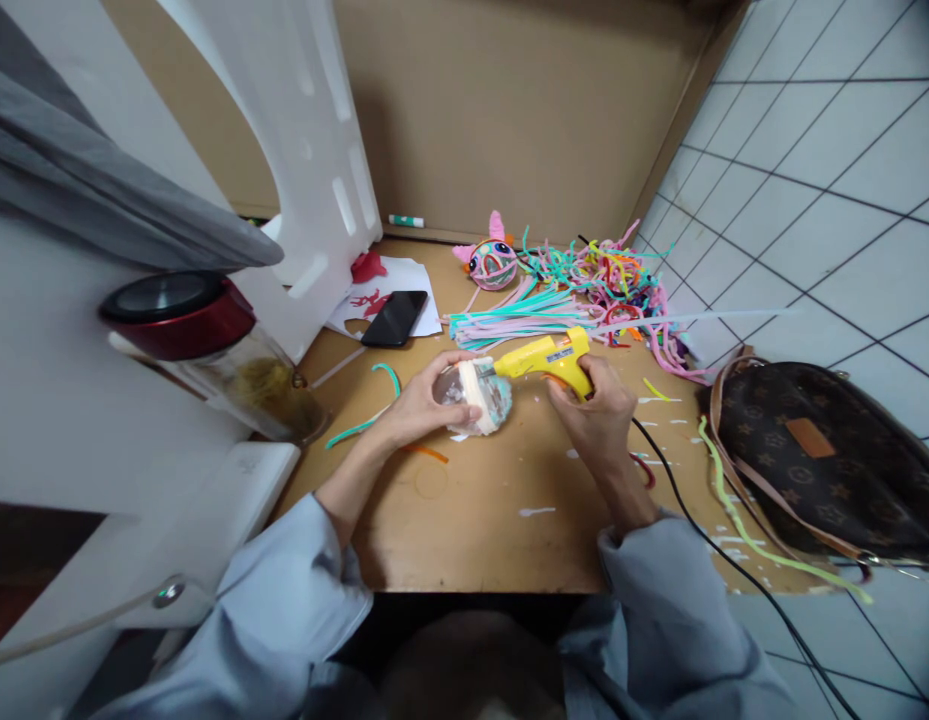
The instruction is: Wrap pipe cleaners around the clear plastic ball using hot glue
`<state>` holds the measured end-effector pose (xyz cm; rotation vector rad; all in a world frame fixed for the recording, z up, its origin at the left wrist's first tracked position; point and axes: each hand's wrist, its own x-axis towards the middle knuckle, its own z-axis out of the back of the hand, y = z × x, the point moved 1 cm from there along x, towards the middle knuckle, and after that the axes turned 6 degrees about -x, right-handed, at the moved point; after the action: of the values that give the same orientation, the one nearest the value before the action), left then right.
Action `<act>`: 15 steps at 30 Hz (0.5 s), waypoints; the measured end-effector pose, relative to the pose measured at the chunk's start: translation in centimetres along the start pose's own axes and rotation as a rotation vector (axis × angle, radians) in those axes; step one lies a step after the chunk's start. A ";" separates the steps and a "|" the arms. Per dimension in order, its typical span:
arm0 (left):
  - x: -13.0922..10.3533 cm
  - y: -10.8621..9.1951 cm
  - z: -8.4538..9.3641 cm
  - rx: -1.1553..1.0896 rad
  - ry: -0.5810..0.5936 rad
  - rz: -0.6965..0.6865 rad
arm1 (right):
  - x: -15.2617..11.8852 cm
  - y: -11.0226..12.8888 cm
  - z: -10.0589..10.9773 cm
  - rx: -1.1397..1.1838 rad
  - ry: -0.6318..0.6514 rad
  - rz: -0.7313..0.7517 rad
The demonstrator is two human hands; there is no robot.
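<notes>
Over the middle of the brown table, my left hand grips a small clear ball-like object with a cream-white band around it. Bits of blue-green show through its clear side. My right hand is wrapped around the handle of a yellow glue gun, a finger at the trigger. The gun's nozzle points left and meets the object near the band; whether it touches cannot be made out. A long translucent glue stick juts from the back of the gun, and a black cord trails from its handle.
Behind my hands lie pink and teal pipe cleaners, a tangled colourful heap and a decorated ball with pink ears. A phone rests on paper. A glass bottle stands left, a brown handbag right.
</notes>
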<state>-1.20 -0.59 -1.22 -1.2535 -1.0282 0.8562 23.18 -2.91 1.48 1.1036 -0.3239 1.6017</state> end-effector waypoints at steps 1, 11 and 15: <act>0.0 0.0 0.0 -0.004 0.002 -0.006 | 0.0 0.0 0.0 0.009 -0.001 0.003; 0.0 -0.5 -0.3 -0.019 0.004 0.001 | -0.2 -0.1 -0.4 0.012 0.048 -0.149; 0.1 -0.3 -0.2 0.004 0.008 -0.009 | 0.0 0.0 -0.6 0.024 0.103 -0.263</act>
<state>-1.04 -0.62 -0.89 -1.2466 -1.0250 0.8456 22.90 -2.48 1.15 1.0322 -0.0866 1.4244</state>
